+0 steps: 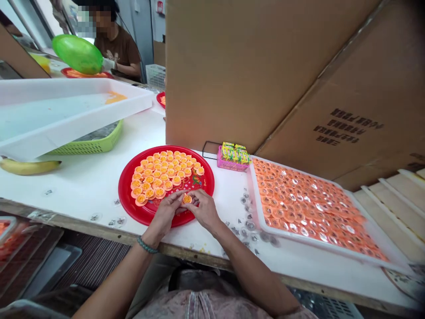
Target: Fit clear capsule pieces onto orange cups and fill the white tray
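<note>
Between my fingertips is a small round orange piece (pixel 187 199) with a yellow-patterned centre. My left hand (pixel 170 208) pinches it from the left, and my right hand (pixel 203 207) closes on it from the right. Both hands are over the front edge of a round red tray (pixel 125 188). On that tray lie several rows of similar orange pieces (pixel 162 170), overlapping one another, while the tray's printed floor shows at the right. What exactly the fingertips press is partly hidden by the fingers.
At right, a white tray (pixel 259 208) is full of orange discs under shiny film. A pink basket (pixel 233 165) holds yellow-green packets. Tall cardboard (pixel 239 66) walls the back. Left are a banana (pixel 29 167), a green basket (pixel 113 137) and a white bin (pixel 133 108). A co-worker (pixel 122 48) holds a green bowl (pixel 78 54).
</note>
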